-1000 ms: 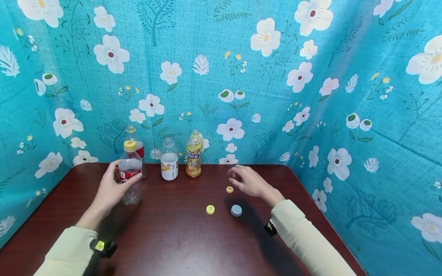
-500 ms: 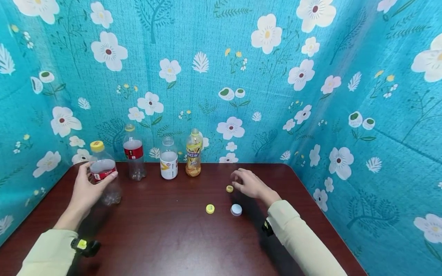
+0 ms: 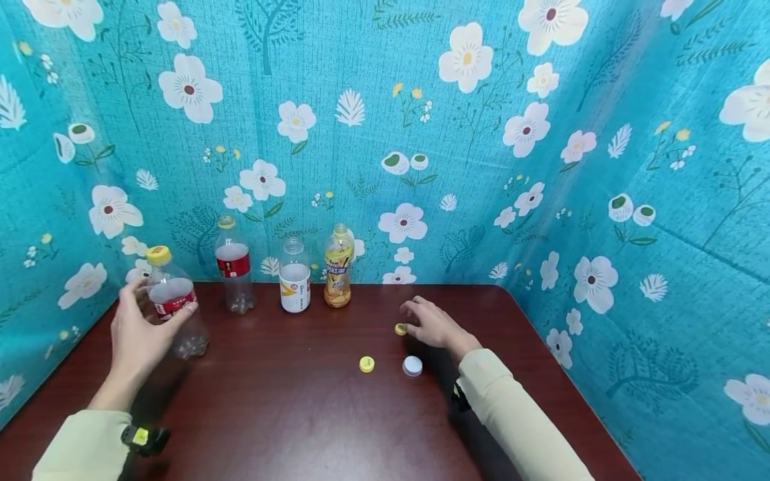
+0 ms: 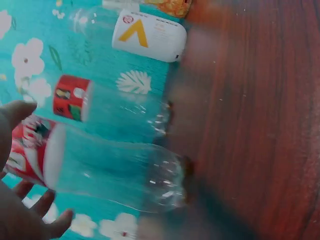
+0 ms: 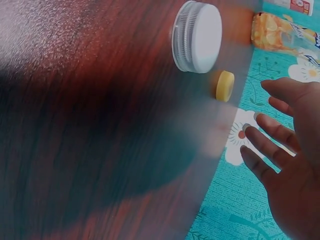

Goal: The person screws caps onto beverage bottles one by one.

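Note:
My left hand (image 3: 141,331) has its thumb and fingers around a clear plastic soda bottle (image 3: 174,294) with a red label and yellow cap; its fingers look spread in the left wrist view. The bottle stands at the table's left and leans a little left. My right hand (image 3: 430,323) hovers with loosely bent fingers beside a small yellow-orange bottle cap (image 3: 400,329). In the right wrist view, a gap shows between the fingertips and that cap (image 5: 225,86). Nearer me lie a yellow bottle cap (image 3: 366,364) and a wider white cap (image 3: 412,366).
Along the back stand three uncapped bottles: one with a red label (image 3: 233,266), one with a white label (image 3: 295,287) and a tea bottle (image 3: 337,270). A floral cloth (image 3: 361,120) rises behind the dark wooden table (image 3: 301,414).
My left hand has moved the red-labelled bottle left, away from the bottles behind; its top now leans further left. My right hand has lowered slightly toward the yellow-orange cap.

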Demonstrator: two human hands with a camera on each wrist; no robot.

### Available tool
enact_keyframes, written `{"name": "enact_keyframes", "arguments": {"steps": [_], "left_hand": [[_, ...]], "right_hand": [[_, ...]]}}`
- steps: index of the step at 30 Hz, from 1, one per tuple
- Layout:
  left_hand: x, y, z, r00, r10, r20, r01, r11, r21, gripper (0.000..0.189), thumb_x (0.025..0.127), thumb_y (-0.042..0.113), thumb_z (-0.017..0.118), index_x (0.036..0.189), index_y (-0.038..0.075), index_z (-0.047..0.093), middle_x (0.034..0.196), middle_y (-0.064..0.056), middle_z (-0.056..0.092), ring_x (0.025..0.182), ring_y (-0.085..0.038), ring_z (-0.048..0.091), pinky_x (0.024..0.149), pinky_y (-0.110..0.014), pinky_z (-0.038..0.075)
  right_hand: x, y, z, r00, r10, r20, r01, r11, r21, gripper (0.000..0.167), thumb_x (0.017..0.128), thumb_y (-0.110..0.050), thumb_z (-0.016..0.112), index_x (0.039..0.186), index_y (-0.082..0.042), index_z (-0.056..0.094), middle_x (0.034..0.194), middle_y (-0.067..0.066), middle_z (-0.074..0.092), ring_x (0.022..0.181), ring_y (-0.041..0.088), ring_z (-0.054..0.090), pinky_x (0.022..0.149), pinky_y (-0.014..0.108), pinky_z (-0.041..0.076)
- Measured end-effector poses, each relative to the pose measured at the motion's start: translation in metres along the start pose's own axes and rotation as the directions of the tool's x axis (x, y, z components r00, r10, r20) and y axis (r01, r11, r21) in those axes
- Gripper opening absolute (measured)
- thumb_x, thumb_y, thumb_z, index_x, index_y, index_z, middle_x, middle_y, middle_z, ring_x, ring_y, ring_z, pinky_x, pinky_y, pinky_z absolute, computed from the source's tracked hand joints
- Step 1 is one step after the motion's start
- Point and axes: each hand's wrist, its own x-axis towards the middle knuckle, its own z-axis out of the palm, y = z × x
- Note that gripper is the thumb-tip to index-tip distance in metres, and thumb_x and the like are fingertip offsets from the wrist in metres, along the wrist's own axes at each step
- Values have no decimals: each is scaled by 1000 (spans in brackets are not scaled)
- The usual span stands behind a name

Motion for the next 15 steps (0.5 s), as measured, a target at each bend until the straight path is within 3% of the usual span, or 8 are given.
{"name": "enact_keyframes", "arguments": {"steps": [2, 5, 8, 10, 12, 15], "left_hand": [[-6, 12, 0, 988, 75, -132, -73, 997, 17, 89, 89, 23, 81, 159, 18, 26, 153, -17, 41, 139, -35, 40, 112, -43, 42], [-15, 33, 3, 930, 218, -297, -216, 976, 41, 80, 85, 18, 84, 152, 14, 39, 143, -17, 47, 132, -29, 44, 102, -38, 41], [-20, 53, 8, 868, 360, -341, -365, 930, 53, 74, 83, 15, 84, 146, 8, 47, 139, -21, 49, 130, -30, 45, 100, -43, 41], [-22, 64, 15, 844, 423, -329, -437, 899, 36, 72, 81, 14, 85, 143, 5, 50, 137, -22, 51, 128, -31, 47, 100, -45, 42], [-23, 73, 23, 837, 459, -299, -475, 880, 21, 72, 80, 12, 86, 142, 4, 50, 136, -23, 53, 127, -33, 48, 99, -47, 42], [-22, 79, 38, 857, 452, -247, -468, 884, -9, 76, 79, 12, 87, 144, 6, 48, 139, -21, 51, 129, -33, 48, 101, -52, 44]], "right_hand": [[1, -2, 2, 1000, 8, 17, -8, 1000, -6, 34, 96, -19, 73, 127, -6, 66, 118, 11, 61, 106, 25, 62, 91, 46, 53], [2, -3, 4, 999, 27, 27, -26, 999, -31, 35, 96, -22, 74, 127, -8, 66, 118, 9, 61, 106, 24, 61, 91, 46, 53], [2, -4, 6, 998, 51, 29, -50, 997, -51, 35, 95, -23, 75, 127, -11, 66, 116, 6, 60, 104, 21, 61, 90, 44, 54], [3, -4, 7, 998, 63, 30, -61, 996, -58, 36, 95, -23, 76, 127, -12, 66, 116, 4, 59, 103, 20, 60, 90, 44, 54], [4, -4, 8, 997, 73, 37, -70, 995, -69, 37, 95, -25, 76, 128, -13, 66, 117, 4, 59, 103, 20, 60, 91, 44, 54], [6, -4, 12, 996, 83, 45, -79, 993, -86, 40, 94, -25, 76, 131, -13, 65, 121, 4, 59, 104, 21, 59, 91, 45, 54]]}}
